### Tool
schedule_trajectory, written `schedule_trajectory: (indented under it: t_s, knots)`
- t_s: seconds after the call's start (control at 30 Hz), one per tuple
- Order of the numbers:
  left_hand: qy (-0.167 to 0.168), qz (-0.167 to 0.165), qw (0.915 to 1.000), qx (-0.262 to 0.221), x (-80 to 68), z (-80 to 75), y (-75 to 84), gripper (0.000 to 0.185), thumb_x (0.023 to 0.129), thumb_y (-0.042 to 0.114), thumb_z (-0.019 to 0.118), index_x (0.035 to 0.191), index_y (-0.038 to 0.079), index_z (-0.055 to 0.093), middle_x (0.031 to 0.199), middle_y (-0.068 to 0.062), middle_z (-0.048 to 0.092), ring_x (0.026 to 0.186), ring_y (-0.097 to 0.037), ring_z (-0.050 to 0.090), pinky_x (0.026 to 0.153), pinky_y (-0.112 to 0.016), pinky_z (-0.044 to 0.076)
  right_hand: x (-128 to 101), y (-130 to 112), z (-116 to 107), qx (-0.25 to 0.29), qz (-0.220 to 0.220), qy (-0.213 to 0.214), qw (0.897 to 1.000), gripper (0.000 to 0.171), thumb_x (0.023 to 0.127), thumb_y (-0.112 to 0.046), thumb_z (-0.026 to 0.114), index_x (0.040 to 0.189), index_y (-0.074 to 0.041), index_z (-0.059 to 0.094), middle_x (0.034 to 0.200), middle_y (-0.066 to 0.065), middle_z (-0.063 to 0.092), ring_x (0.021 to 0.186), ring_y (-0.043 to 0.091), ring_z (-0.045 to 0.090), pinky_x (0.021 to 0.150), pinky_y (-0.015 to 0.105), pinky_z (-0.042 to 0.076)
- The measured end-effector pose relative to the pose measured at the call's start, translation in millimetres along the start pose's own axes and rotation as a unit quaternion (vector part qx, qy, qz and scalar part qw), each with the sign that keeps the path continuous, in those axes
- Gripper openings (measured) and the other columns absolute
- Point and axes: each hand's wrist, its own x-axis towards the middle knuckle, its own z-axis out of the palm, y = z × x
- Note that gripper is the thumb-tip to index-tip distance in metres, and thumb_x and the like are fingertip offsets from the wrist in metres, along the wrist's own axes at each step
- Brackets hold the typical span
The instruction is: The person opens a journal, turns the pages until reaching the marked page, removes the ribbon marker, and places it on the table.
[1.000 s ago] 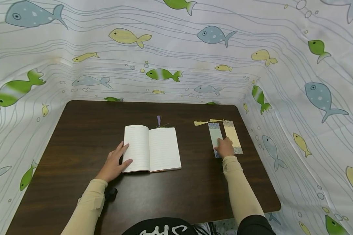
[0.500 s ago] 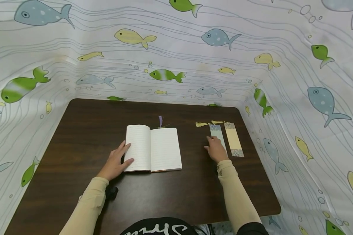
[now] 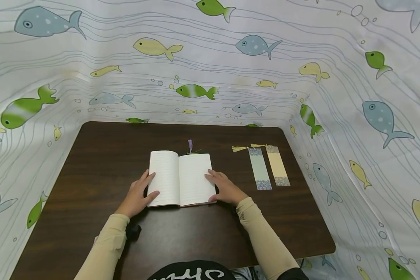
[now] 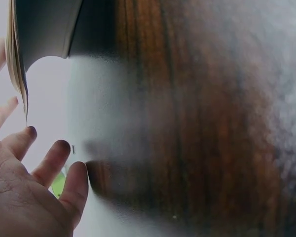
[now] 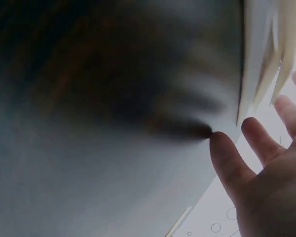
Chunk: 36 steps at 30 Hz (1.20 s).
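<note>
An open notebook [image 3: 195,175] with lined pages lies on the dark wooden table [image 3: 101,155] in the head view. At its left edge rests my left hand [image 3: 134,197], thumb on the lower part of the page. My right hand [image 3: 227,188] touches the right edge, with fingers on the page and the thumb near the lower corner. Loosely spread fingers show in both wrist views, beside the notebook's page edges [image 4: 15,54] on the left and its raised pages [image 5: 259,54] on the right. Neither hand grips it.
To the right lie a pale green bookmark [image 3: 260,169] and a yellow bookmark [image 3: 278,166], their yellow tassels pointing left. A purple tassel [image 3: 190,146] sticks out above the notebook. A fish-patterned cloth [image 3: 210,58] surrounds the table's back and sides.
My right hand has left the pale green bookmark and moved left to the notebook's right edge. Both bookmarks now lie uncovered. The left hand has stayed in place.
</note>
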Motion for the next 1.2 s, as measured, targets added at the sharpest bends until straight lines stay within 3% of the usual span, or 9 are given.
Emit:
schedule_trajectory:
  t_s: [0.2,0.4,0.6,0.8,0.93,1.07,1.2]
  knots:
    - [0.003,-0.001,1.0000,0.003,-0.4,1.0,-1.5,0.078,0.100,0.047,0.062,0.162,0.013,0.028,0.168,-0.020,0.011,0.144,-0.051,0.021,0.103,-0.076,0.030,1.1,-1.9,7.6,-0.063,-0.007,-0.002,0.998,0.100,0.076,-0.046,0.086,0.158,-0.017,0.038,0.167,0.004,0.027,0.147,0.030,0.032,0.114,0.055,0.035]
    - [0.002,-0.006,1.0000,0.006,0.4,1.2,-0.9,0.078,0.100,0.045,0.064,0.161,0.012,0.029,0.168,-0.021,0.012,0.143,-0.051,0.022,0.104,-0.075,0.030,0.8,-4.7,7.9,-0.070,-0.008,0.022,0.997,0.090,0.078,-0.040,0.087,0.154,-0.016,0.046,0.164,0.004,0.034,0.144,0.029,0.038,0.112,0.053,0.038]
    - [0.002,-0.006,0.9999,0.008,1.4,0.9,-0.4,0.078,0.099,0.045,0.064,0.161,0.012,0.029,0.168,-0.021,0.012,0.143,-0.052,0.022,0.104,-0.076,0.030,3.2,-7.1,8.2,-0.087,-0.002,0.047,0.995,0.081,0.080,-0.045,0.082,0.150,-0.018,0.052,0.160,0.002,0.041,0.141,0.028,0.042,0.112,0.050,0.039]
    - [0.000,-0.005,1.0000,0.006,1.4,1.1,-0.4,0.078,0.100,0.046,0.064,0.161,0.013,0.029,0.168,-0.021,0.012,0.143,-0.052,0.022,0.103,-0.076,0.030,5.9,-9.8,10.9,-0.084,-0.003,0.098,0.992,0.075,0.080,-0.042,0.083,0.146,-0.017,0.057,0.152,0.012,0.045,0.131,0.032,0.049,0.104,0.044,0.048]
    - [0.001,-0.004,1.0000,0.004,1.5,0.9,-0.2,0.078,0.100,0.047,0.063,0.162,0.013,0.029,0.168,-0.021,0.012,0.143,-0.052,0.021,0.103,-0.076,0.030,8.7,-14.0,10.2,-0.022,0.015,0.125,0.992,0.100,0.073,-0.036,0.089,0.158,-0.017,0.038,0.146,0.019,0.039,0.123,0.033,0.050,0.095,0.042,0.052]
    - [0.002,-0.004,1.0000,0.004,1.5,0.3,0.4,0.078,0.100,0.046,0.063,0.162,0.013,0.028,0.168,-0.021,0.011,0.143,-0.052,0.021,0.103,-0.076,0.029,12.5,-18.7,6.1,0.091,0.033,0.127,0.987,0.130,0.069,-0.030,0.093,0.164,-0.012,0.005,0.152,0.021,0.034,0.129,0.033,0.049,0.103,0.044,0.048]
    - [0.002,-0.005,1.0000,0.004,0.7,-0.3,1.0,0.078,0.100,0.046,0.064,0.161,0.012,0.029,0.168,-0.021,0.011,0.143,-0.051,0.021,0.103,-0.076,0.030,12.3,-24.2,0.1,0.155,0.031,0.104,0.982,0.130,0.074,-0.027,0.092,0.163,-0.004,-0.001,0.157,0.015,0.041,0.139,0.035,0.045,0.113,0.048,0.039]
